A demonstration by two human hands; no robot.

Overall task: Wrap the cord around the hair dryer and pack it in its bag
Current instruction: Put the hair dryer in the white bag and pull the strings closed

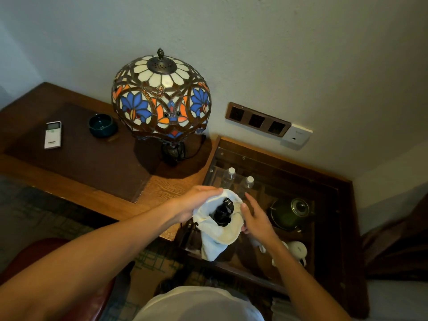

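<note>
A white cloth bag [220,230] hangs in the air at the desk's right end, its mouth facing up. The black hair dryer [222,213] sits inside it, with only its dark top showing in the opening; the cord is hidden. My left hand [194,201] grips the bag's left rim. My right hand [254,216] holds the right rim, fingers partly spread along the cloth.
A stained-glass lamp [161,98] stands on the wooden desk [162,181], with a remote [53,135] and a dark ashtray [102,125] to its left. Below the bag, a lower cabinet holds two water bottles [228,177], a green kettle [290,213] and white cups [297,250]. Wall sockets [258,120] sit behind.
</note>
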